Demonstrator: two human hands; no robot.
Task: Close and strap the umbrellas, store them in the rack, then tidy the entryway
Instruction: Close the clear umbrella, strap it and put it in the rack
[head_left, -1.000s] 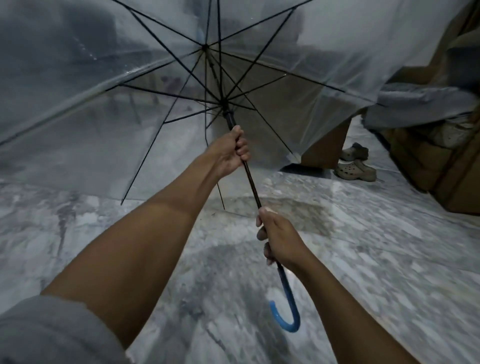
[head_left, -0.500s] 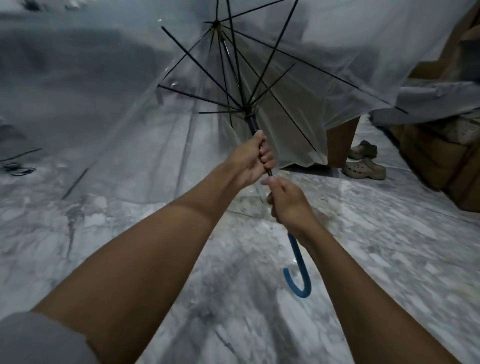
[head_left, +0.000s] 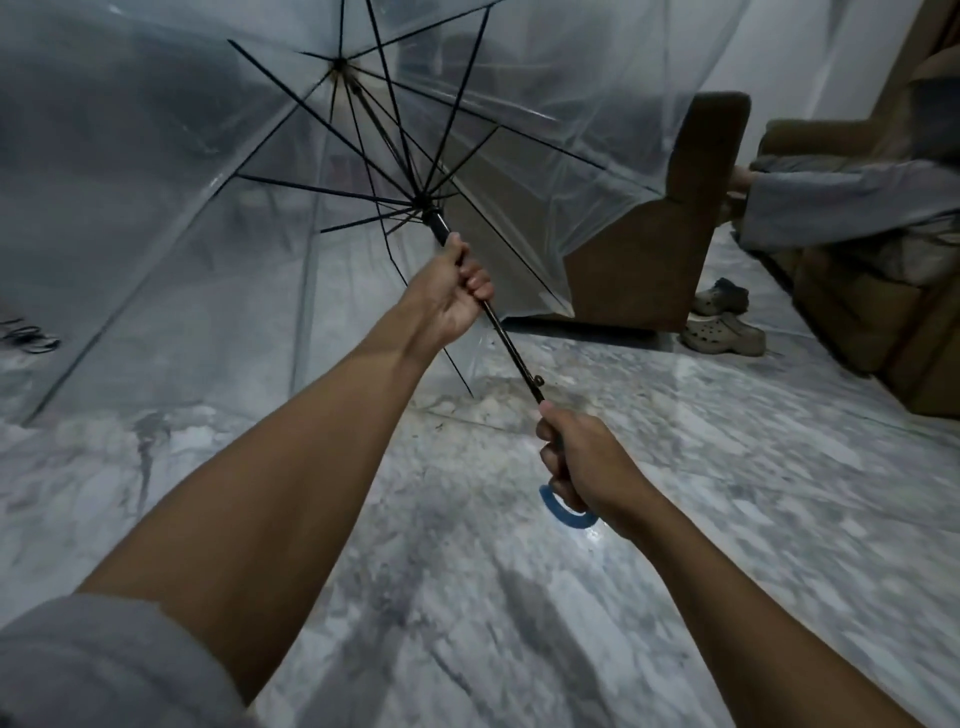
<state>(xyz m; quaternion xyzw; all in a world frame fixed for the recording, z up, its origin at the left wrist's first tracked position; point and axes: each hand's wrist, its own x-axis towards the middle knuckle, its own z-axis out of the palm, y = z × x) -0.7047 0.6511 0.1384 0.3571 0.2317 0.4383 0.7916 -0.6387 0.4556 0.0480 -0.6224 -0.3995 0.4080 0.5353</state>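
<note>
A person's left hand (head_left: 449, 296) was curled tight around the black shaft (head_left: 511, 353) just below the runner (head_left: 439, 226), while the right hand (head_left: 582, 467) clenched the blue crook handle (head_left: 563, 512). The clear umbrella (head_left: 156, 156), canopy spread, was tilted above the marble floor (head_left: 727, 467), near a brown armchair (head_left: 675, 234) and a pair of clogs (head_left: 722, 327).

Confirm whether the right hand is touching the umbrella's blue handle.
Touching. The head view shows the right hand curled round the blue handle, whose hook emerges directly below its fingers.
</note>
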